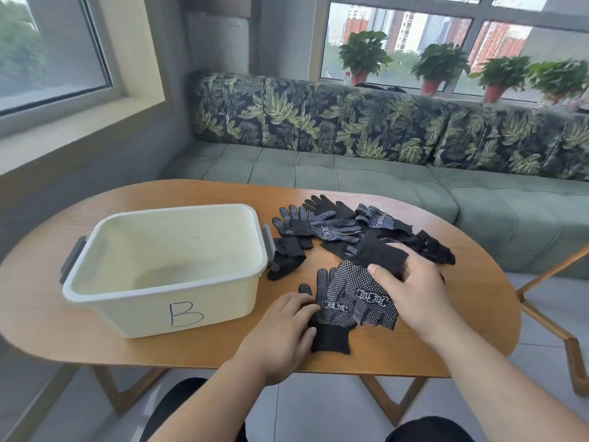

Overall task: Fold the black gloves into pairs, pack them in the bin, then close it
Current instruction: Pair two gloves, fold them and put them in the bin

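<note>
An open cream bin (pixel 165 269) marked "B" stands on the left of the wooden table (pixel 223 193), with nothing inside and no lid in view. Several black dotted gloves (pixel 334 228) lie in a loose heap to its right. Two gloves (pixel 347 298) lie side by side near the front edge. My left hand (pixel 287 333) rests on the nearer glove by its cuff, fingers fairly straight. My right hand (pixel 411 288) lies over the right glove and grips a fold of black fabric (pixel 382 253) between thumb and fingers.
A single glove (pixel 285 258) lies right beside the bin's grey handle (pixel 268 242). A green sofa (pixel 350 173) with leaf-print cushions runs behind the table. Potted plants (pixel 439 65) stand on the window sill. My knees show below the table edge.
</note>
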